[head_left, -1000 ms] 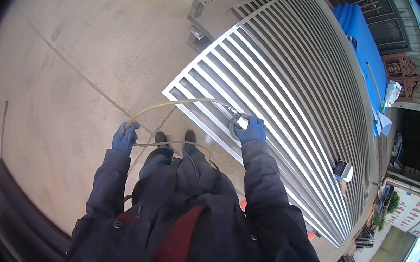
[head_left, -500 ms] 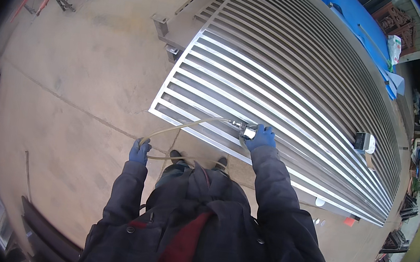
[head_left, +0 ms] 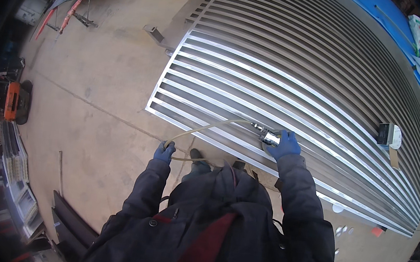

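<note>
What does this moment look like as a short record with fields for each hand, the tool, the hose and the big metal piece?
left hand: blue-gloved left hand grips the hose
right hand: blue-gloved right hand holds the tool
tool: shiny metal air tool over the grille's near bars
hose: pale hose arcs from the tool to the left hand
grille: large slatted metal grille lying flat on the concrete floor

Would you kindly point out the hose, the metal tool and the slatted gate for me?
hose (head_left: 205, 128), head view, on its pale curved middle stretch.
metal tool (head_left: 270, 137), head view, on its shiny barrel by the right hand.
slatted gate (head_left: 301, 74), head view, on a slat near its middle.
</note>
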`<control>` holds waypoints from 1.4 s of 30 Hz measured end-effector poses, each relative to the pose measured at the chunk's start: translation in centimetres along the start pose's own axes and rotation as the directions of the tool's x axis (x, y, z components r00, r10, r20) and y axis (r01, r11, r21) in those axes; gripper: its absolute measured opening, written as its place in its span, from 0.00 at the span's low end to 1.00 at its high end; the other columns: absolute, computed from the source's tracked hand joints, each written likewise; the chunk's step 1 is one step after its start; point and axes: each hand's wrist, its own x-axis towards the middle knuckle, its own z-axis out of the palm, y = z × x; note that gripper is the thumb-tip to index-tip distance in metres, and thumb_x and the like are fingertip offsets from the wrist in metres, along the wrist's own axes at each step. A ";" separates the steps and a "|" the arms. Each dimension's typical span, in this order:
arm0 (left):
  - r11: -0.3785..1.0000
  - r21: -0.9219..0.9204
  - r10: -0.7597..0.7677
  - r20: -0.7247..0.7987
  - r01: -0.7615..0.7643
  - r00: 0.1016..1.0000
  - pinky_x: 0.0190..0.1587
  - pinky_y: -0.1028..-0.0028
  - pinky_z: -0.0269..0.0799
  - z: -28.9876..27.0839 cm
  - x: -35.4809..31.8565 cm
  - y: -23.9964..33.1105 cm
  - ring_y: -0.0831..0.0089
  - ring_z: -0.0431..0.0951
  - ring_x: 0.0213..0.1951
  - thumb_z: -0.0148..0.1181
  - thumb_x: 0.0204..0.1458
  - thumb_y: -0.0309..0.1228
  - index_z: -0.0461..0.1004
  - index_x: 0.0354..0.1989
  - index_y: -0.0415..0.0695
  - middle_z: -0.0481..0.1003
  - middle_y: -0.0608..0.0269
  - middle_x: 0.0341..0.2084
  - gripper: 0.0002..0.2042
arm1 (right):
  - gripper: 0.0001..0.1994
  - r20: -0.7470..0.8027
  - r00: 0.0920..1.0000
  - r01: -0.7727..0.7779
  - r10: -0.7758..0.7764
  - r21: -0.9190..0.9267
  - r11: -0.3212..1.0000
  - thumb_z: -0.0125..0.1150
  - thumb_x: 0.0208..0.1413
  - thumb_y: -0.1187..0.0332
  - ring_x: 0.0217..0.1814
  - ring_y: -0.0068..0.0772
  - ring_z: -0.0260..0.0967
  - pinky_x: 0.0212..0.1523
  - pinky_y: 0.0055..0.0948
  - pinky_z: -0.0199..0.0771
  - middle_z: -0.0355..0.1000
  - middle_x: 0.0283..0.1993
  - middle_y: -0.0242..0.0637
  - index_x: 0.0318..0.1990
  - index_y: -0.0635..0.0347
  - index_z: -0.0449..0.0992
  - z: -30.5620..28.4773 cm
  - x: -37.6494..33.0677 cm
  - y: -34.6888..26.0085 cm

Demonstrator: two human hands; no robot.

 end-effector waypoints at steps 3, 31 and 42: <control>0.997 -0.058 0.057 -0.025 -0.059 0.998 0.36 0.77 0.69 1.5 -0.8 0.3 0.81 0.73 0.33 0.65 0.57 0.30 0.75 0.46 0.44 0.76 0.69 0.31 0.11 | 0.30 -0.064 0.997 -0.043 0.045 0.024 0.999 0.78 0.37 0.49 0.49 0.52 0.75 0.47 0.48 0.78 0.68 0.50 0.46 0.51 0.45 0.75 0.7 -0.3 0.6; 0.974 -0.221 0.030 -0.128 -0.058 0.991 0.31 0.72 0.71 -8.8 7.5 1.0 0.74 0.73 0.26 0.65 0.56 0.29 0.73 0.41 0.43 0.74 0.64 0.26 0.08 | 0.22 -0.139 0.972 0.157 -0.189 -0.213 0.964 0.68 0.44 0.60 0.49 0.49 0.71 0.47 0.50 0.73 0.70 0.47 0.45 0.46 0.57 0.71 10.2 8.0 -18.3; 0.982 -0.115 -0.093 0.388 0.148 0.917 0.24 0.80 0.60 -1.3 2.7 7.8 0.86 0.65 0.23 0.63 0.62 0.35 0.75 0.45 0.46 0.69 0.73 0.24 0.09 | 0.21 -0.414 0.909 -0.027 -0.056 -0.192 0.981 0.72 0.45 0.56 0.40 0.53 0.73 0.37 0.51 0.74 0.72 0.39 0.44 0.44 0.54 0.74 7.3 2.5 -9.8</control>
